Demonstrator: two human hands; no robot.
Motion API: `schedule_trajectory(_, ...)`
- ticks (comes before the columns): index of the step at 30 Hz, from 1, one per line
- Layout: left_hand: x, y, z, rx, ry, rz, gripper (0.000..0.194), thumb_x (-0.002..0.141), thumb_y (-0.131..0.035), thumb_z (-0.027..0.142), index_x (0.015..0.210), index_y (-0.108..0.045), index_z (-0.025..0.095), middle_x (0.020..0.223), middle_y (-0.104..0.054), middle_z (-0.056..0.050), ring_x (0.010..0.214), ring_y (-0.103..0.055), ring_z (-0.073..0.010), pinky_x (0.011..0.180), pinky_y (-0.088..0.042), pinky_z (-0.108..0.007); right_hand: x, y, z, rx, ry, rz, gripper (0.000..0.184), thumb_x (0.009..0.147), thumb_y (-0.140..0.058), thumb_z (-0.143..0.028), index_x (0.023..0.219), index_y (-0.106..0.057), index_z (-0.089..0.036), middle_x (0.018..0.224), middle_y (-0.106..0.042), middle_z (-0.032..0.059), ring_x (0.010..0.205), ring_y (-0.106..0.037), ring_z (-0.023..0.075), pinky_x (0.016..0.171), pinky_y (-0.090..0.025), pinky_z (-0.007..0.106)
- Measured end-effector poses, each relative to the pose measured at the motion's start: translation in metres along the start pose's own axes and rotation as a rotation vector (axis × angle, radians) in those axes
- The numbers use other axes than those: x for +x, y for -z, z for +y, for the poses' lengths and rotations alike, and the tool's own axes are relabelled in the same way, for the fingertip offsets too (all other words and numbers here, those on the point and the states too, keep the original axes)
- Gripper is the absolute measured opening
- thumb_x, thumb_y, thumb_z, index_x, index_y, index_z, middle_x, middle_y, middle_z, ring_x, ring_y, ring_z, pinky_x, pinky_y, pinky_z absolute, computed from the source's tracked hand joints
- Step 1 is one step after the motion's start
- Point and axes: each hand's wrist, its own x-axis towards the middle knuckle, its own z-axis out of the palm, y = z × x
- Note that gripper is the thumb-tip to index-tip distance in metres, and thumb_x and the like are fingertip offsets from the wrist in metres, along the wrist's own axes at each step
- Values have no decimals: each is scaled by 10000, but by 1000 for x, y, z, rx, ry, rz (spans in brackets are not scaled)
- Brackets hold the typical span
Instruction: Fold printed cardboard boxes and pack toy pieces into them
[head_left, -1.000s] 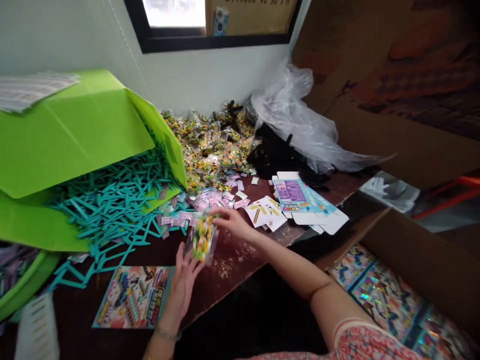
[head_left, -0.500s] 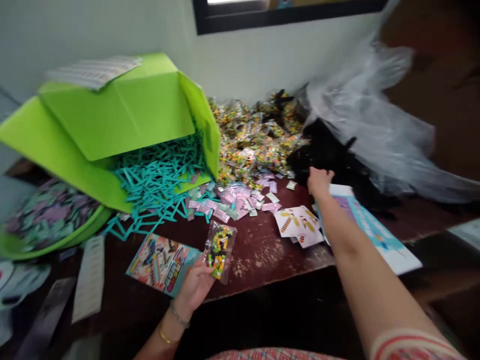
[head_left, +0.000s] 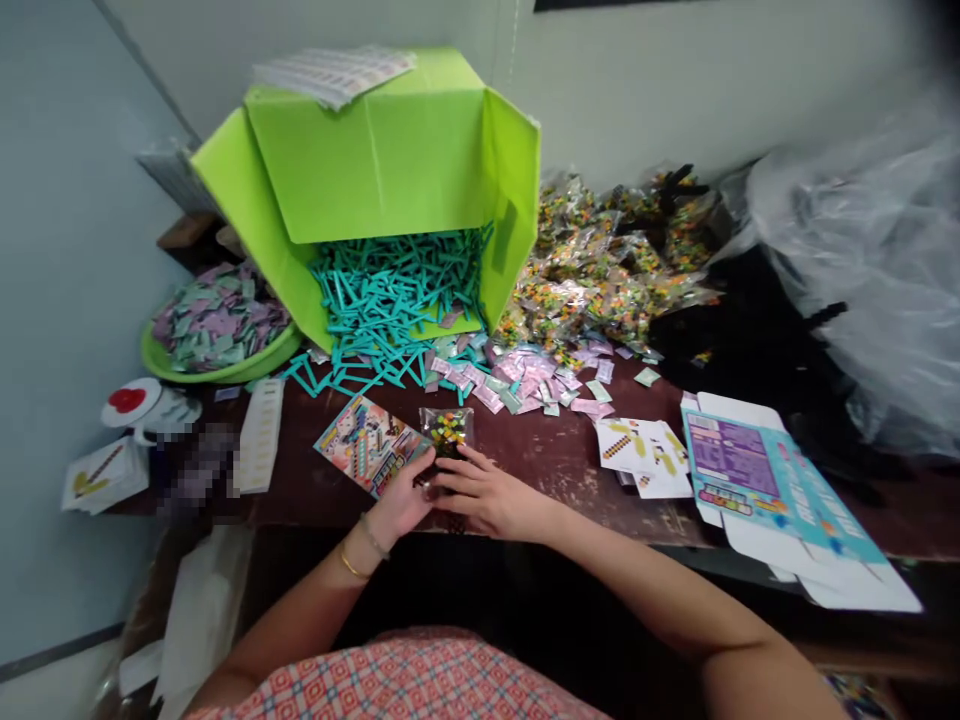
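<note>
A clear plastic bag of small coloured bricks (head_left: 448,428) is at the table's front edge, gripped by my left hand (head_left: 409,492), whose thumb lies along its side. From the right, my right hand (head_left: 491,497) reaches over the lower part of the bag, fingers together and slightly bent. Something dark shows between and below the fingers, too covered to name. Under and left of my left hand lies a printed colour booklet (head_left: 365,443).
A green box (head_left: 390,160) on its side spills teal plastic sticks (head_left: 390,300). Small sachets (head_left: 525,375), bagged bricks (head_left: 607,285) and a black pile (head_left: 727,325) lie behind. Instruction cards (head_left: 641,450) and a flat printed carton (head_left: 780,480) are right; a green basin (head_left: 225,365) is left.
My right hand has come back from the black pile to the bag in my left hand. The bag is now lower and partly covered. The view has turned left.
</note>
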Motion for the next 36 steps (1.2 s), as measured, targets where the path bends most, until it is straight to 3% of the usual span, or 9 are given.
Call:
schedule_trajectory(3,-18,32,24,7,16,172,91,877,-699,99,956,-717,140,762,-762,-37,634,-729,-164,649,-611,-258,41,-10,12,230,-9,65,428,929,-483,-91,1256,-713,-244,1293,-728,59,1333,-603,187,1208,-426,454)
schedule_trajectory(6,-39,63,44,-17,-58,240,165,901,-654,115,1054,-715,125,855,-787,-71,735,-761,-196,765,-643,-312,97,-9,63,131,-224,229,452,964,-402,-85,1262,-717,-216,1289,-725,83,1286,-621,191,1143,-474,420)
schedule_trajectory(10,-57,81,55,-96,-247,279,277,906,-611,111,1171,-691,135,1001,-798,-78,923,-769,-196,969,-613,-360,168,-26,131,-270,-544,-43,512,906,-474,-23,1367,-670,-126,1507,-586,163,1415,-501,288,1212,-340,516)
schedule_trajectory(14,-61,88,56,-119,-322,242,299,930,-596,140,1215,-686,137,1122,-785,-91,1049,-744,-198,1052,-574,-381,186,-33,149,-362,-637,-51,391,983,-428,-69,1217,-742,-74,1275,-706,220,1288,-565,341,1186,-317,542)
schedule_trajectory(19,-55,90,50,-72,-415,292,398,955,-616,158,1348,-630,222,1379,-696,-64,1196,-688,-186,1055,-561,-355,168,-39,91,-409,-722,93,428,1074,-341,-198,1331,-671,-107,1226,-698,205,1134,-617,313,982,-478,424)
schedule_trajectory(22,-45,77,43,-74,-468,242,387,974,-633,228,1358,-622,274,1476,-634,-38,1292,-637,-190,1065,-547,-339,162,-76,25,-384,-605,177,425,1060,-395,-215,1425,-608,-171,1288,-678,177,1121,-613,311,906,-517,409)
schedule_trajectory(25,-36,64,38,-101,-492,215,272,974,-636,278,1233,-677,209,1362,-698,-75,1293,-636,-209,1084,-527,-335,155,-116,-25,-353,-589,211,513,1017,-408,-151,1516,-526,-145,1448,-581,229,1167,-589,357,1006,-496,537)
schedule_trajectory(30,-34,58,32,30,-504,307,195,927,-658,285,1103,-696,210,1170,-742,-63,1234,-650,-224,1052,-526,-346,122,-122,-46,-149,-547,432,440,1015,-528,-281,1452,-577,-270,1444,-555,168,1301,-540,361,1117,-443,615)
schedule_trajectory(36,-42,38,13,134,-595,169,305,860,-766,296,1144,-705,204,1201,-740,-63,1224,-648,-248,1062,-503,-347,80,-106,-62,-177,-634,832,654,957,-666,-426,1534,-401,-268,1466,-429,186,1403,-448,357,1177,-405,611)
